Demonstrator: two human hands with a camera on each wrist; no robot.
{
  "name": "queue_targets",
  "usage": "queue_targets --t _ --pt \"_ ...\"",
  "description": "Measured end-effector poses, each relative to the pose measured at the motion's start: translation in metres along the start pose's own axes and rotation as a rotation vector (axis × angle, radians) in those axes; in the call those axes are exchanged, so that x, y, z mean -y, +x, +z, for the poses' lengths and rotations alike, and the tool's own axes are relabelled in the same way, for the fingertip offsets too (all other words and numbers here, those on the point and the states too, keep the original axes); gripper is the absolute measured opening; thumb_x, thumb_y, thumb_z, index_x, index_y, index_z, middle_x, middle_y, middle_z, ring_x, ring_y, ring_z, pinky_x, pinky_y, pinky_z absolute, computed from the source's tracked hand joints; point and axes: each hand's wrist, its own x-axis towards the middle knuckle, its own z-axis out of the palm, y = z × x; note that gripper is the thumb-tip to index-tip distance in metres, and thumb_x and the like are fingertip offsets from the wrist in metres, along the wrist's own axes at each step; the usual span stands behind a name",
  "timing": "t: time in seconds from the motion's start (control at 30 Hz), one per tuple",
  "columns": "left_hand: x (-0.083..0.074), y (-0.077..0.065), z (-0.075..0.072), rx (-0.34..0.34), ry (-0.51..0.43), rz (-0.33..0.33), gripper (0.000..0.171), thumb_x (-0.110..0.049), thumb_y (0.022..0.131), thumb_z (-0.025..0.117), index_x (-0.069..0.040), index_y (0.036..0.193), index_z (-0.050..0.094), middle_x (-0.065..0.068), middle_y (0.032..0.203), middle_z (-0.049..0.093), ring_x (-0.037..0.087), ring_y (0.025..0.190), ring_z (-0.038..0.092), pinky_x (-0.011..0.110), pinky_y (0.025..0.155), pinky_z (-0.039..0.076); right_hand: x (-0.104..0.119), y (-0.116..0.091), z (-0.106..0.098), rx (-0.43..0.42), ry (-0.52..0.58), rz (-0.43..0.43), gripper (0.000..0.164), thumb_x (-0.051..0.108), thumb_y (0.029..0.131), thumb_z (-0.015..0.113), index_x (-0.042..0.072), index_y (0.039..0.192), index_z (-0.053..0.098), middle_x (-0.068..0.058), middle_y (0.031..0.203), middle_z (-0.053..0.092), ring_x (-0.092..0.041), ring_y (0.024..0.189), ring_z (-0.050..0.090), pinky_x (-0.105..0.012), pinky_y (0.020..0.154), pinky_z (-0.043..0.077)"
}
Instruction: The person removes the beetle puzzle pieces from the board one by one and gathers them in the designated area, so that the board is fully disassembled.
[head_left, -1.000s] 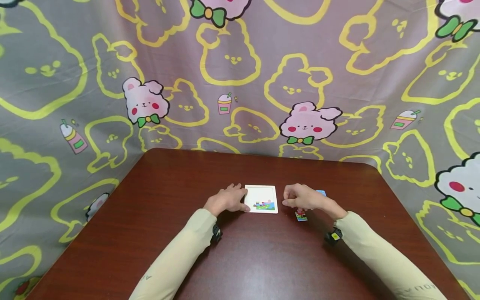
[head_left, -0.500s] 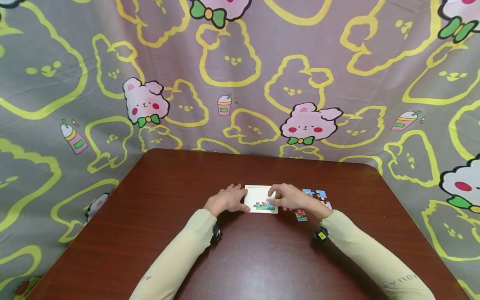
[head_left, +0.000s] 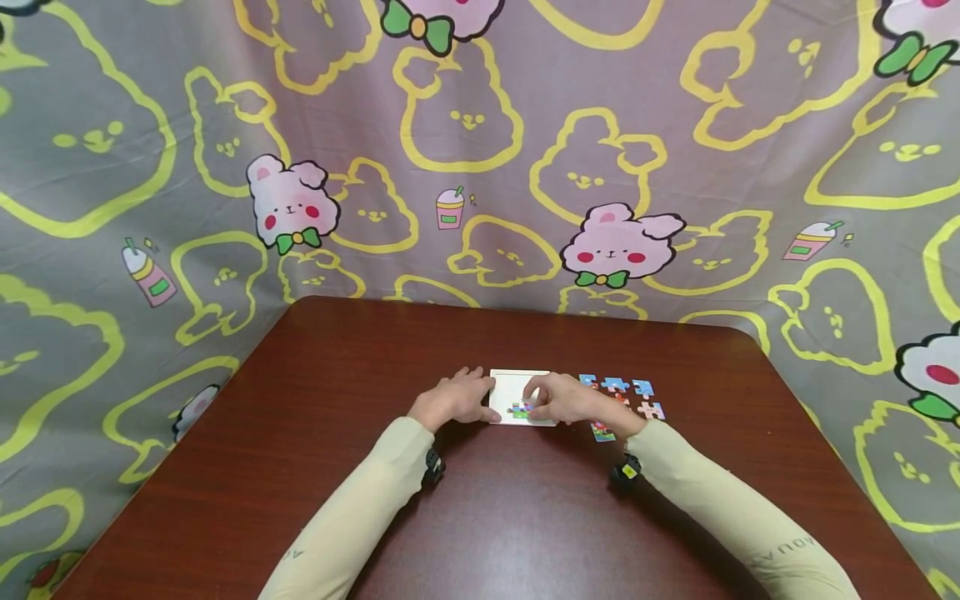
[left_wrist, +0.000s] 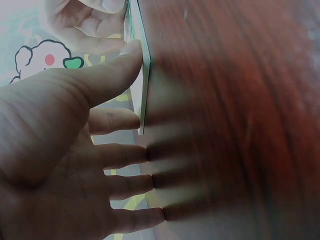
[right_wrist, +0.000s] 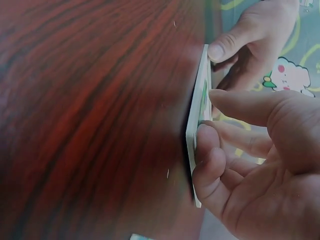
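Note:
A white square puzzle tray (head_left: 507, 388) lies on the table, with colourful jigsaw pieces (head_left: 519, 412) along its near side. My left hand (head_left: 452, 398) rests at the tray's left edge; in the left wrist view its thumb (left_wrist: 117, 70) touches the rim and the other fingers stretch straight down to the tabletop. Over the tray's right part is my right hand (head_left: 566, 398), thumb and index finger bent down around a puzzle piece mostly hidden by the fingers. From the right wrist view, the thumb (right_wrist: 240, 106) and fingertips meet the tray's face, green print showing between them.
Several loose puzzle pieces (head_left: 615, 385) lie right of the tray, among them a pink one (head_left: 651, 410) and a red-and-green one (head_left: 602, 431) partly behind the right wrist. The dark wooden table (head_left: 375, 358) reaches back to a patterned curtain (head_left: 510, 142).
My right hand has moved left from beside the tray to over its right part, uncovering loose pieces on the table. The left hand and the tray have stayed in place.

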Motion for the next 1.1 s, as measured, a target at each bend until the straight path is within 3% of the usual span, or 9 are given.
queue_targets --t 0.53,1.1 --pt "-0.0009 0.0014 0.0001 0.004 -0.004 -0.004 0.071 -0.05 0.092 0.063 -0.018 0.151 0.039 0.014 0.163 0.023 0.037 0.151 0.018 0.059 0.117 0.026 0.0067 0.0036 0.002 -0.028 -0.072 0.025 0.013 0.011 0.085 0.074 0.008 0.094 0.067 -0.001 0.078 0.073 -0.007 0.04 0.05 -0.022 0.038 0.043" --pt "0.0001 0.0016 0.0011 -0.008 -0.004 -0.001 0.067 -0.05 0.091 0.064 -0.018 0.147 0.044 0.015 0.162 0.026 0.038 0.151 0.02 0.059 0.117 0.027 0.0066 0.0056 0.0042 -0.007 -0.051 0.012 0.021 0.012 0.086 0.074 0.009 0.095 0.056 0.003 0.07 0.065 -0.011 0.043 0.053 -0.024 0.038 0.046"
